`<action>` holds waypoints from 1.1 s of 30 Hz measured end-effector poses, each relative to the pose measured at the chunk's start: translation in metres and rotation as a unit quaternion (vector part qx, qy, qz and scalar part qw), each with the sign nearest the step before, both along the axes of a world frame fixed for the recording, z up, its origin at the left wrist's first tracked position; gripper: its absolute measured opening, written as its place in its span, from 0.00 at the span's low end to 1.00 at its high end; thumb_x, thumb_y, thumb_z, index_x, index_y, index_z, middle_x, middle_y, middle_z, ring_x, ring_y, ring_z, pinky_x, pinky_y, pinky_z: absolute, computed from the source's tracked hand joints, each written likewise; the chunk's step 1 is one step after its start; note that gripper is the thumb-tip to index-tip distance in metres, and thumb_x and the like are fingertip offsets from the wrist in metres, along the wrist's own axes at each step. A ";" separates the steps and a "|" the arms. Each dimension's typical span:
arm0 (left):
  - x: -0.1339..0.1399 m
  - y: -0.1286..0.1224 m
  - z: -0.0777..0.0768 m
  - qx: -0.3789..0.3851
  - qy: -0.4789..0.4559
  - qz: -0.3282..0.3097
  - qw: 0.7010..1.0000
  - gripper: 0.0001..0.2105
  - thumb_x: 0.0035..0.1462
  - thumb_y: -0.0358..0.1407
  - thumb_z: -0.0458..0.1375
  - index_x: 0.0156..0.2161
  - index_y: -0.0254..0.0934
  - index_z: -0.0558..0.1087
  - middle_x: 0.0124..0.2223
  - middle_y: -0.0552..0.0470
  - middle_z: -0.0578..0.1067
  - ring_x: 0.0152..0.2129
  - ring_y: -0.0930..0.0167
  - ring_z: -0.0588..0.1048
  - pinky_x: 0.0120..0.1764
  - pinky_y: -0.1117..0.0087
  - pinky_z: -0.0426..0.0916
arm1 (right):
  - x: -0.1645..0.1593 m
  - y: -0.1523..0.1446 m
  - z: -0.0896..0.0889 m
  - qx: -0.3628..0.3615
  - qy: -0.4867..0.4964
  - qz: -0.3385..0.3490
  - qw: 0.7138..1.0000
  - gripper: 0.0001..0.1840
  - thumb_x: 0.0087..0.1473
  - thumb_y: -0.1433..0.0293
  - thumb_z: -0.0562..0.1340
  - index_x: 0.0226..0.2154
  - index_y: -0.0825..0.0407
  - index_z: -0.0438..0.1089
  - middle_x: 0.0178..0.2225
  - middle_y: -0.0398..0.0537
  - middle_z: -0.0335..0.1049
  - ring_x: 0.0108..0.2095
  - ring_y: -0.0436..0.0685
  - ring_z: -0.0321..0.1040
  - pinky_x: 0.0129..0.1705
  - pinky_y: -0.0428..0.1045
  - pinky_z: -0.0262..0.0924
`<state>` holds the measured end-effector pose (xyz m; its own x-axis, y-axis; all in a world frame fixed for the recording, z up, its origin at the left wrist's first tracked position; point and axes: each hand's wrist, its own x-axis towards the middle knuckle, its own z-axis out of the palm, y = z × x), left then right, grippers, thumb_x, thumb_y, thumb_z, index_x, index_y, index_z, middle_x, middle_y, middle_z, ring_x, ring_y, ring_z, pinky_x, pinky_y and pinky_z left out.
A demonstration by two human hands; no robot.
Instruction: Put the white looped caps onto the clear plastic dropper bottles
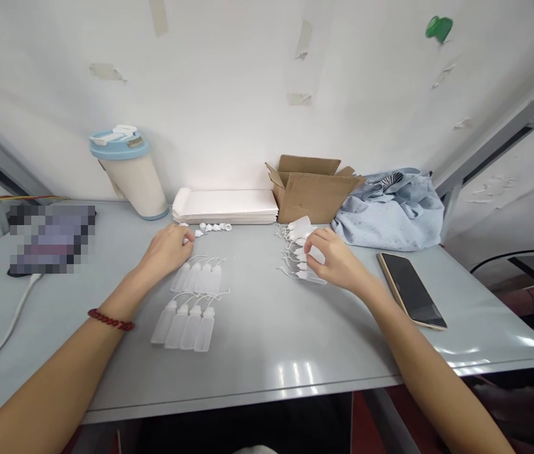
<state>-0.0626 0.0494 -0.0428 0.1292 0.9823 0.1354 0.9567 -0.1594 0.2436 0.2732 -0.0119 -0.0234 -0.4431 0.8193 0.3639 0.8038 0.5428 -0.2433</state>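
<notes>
My left hand [168, 247] is at the back of the table with its fingertips pinched at a small white cap [197, 233]. More small white caps [215, 227] lie in a row just to the right of it. Below that hand, two rows of translucent squeeze bottles [190, 326] lie flat, with thin white tubes curving from their necks. My right hand [335, 260] is over a loose pile of similar bottles [299, 225]. Its thumb and forefinger curl round one bottle [316, 254], whose body partly shows between them.
Along the wall stand a cream tumbler [137, 180] with a blue lid, a stack of white padded envelopes [226, 206], an open cardboard box [316, 195] and a pale blue cloth bag [392, 211]. A phone [412, 290] lies right. A blurred-out device [53, 239] with a cable lies left.
</notes>
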 end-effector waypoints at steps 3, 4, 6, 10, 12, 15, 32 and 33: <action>0.004 -0.004 0.004 -0.001 -0.011 -0.007 1.000 0.11 0.48 0.31 0.48 0.35 0.35 0.72 0.33 0.46 0.74 0.33 0.61 0.73 0.36 0.65 0.65 | -0.017 -0.008 -0.006 0.017 0.019 0.033 0.999 0.05 0.50 0.78 0.54 0.30 0.53 0.63 0.31 0.51 0.65 0.34 0.59 0.58 0.38 0.52 0.54; 0.007 -0.007 0.007 0.001 -0.017 -0.008 1.000 0.12 0.48 0.32 0.49 0.36 0.35 0.72 0.32 0.47 0.75 0.32 0.62 0.73 0.36 0.66 0.65 | -0.023 -0.012 -0.009 0.011 0.022 0.052 0.998 0.06 0.51 0.78 0.54 0.31 0.53 0.63 0.32 0.52 0.65 0.35 0.59 0.59 0.38 0.52 0.55; 0.012 -0.012 0.013 0.002 -0.042 -0.005 0.999 0.13 0.49 0.34 0.49 0.38 0.36 0.72 0.31 0.49 0.74 0.30 0.64 0.73 0.34 0.68 0.65 | -0.035 -0.019 -0.014 0.001 0.021 0.091 0.996 0.06 0.52 0.77 0.54 0.34 0.53 0.63 0.34 0.53 0.66 0.36 0.59 0.60 0.38 0.53 0.55; 0.024 -0.024 0.026 -0.018 -0.144 -0.010 0.989 0.12 0.49 0.37 0.50 0.35 0.37 0.73 0.33 0.51 0.76 0.27 0.67 0.72 0.32 0.69 0.66 | -0.059 -0.037 -0.021 -0.045 0.045 0.152 0.986 0.08 0.56 0.73 0.54 0.41 0.54 0.63 0.37 0.54 0.67 0.38 0.59 0.61 0.40 0.54 0.57; 0.029 -0.029 0.031 -0.027 -0.178 -0.019 0.983 0.12 0.49 0.37 0.50 0.35 0.37 0.74 0.34 0.51 0.77 0.26 0.68 0.72 0.33 0.69 0.66 | -0.072 -0.048 -0.021 -0.077 0.071 0.174 0.979 0.12 0.59 0.69 0.55 0.45 0.55 0.62 0.38 0.54 0.67 0.38 0.58 0.62 0.42 0.53 0.58; 0.035 -0.033 0.033 -0.029 -0.192 -0.026 0.981 0.12 0.49 0.38 0.50 0.35 0.36 0.74 0.34 0.50 0.77 0.26 0.68 0.72 0.33 0.69 0.66 | -0.093 -0.065 -0.020 -0.094 0.044 0.233 0.967 0.18 0.60 0.64 0.54 0.51 0.55 0.60 0.40 0.54 0.66 0.41 0.58 0.60 0.43 0.52 0.57; 0.052 -0.045 0.029 -0.058 -0.192 -0.087 0.976 0.13 0.52 0.39 0.49 0.36 0.37 0.73 0.36 0.51 0.77 0.29 0.67 0.72 0.34 0.67 0.66 | -0.112 -0.066 -0.036 -0.038 -0.082 0.242 0.966 0.25 0.59 0.50 0.50 0.45 0.51 0.68 0.33 0.47 0.62 0.31 0.53 0.56 0.35 0.48 0.51; 0.052 -0.045 0.029 -0.061 -0.199 -0.087 0.974 0.12 0.52 0.40 0.50 0.36 0.37 0.73 0.37 0.51 0.77 0.30 0.66 0.73 0.34 0.67 0.66 | -0.111 -0.066 -0.037 -0.034 -0.085 0.237 0.967 0.25 0.60 0.51 0.49 0.43 0.51 0.68 0.32 0.47 0.62 0.30 0.53 0.56 0.35 0.49 0.51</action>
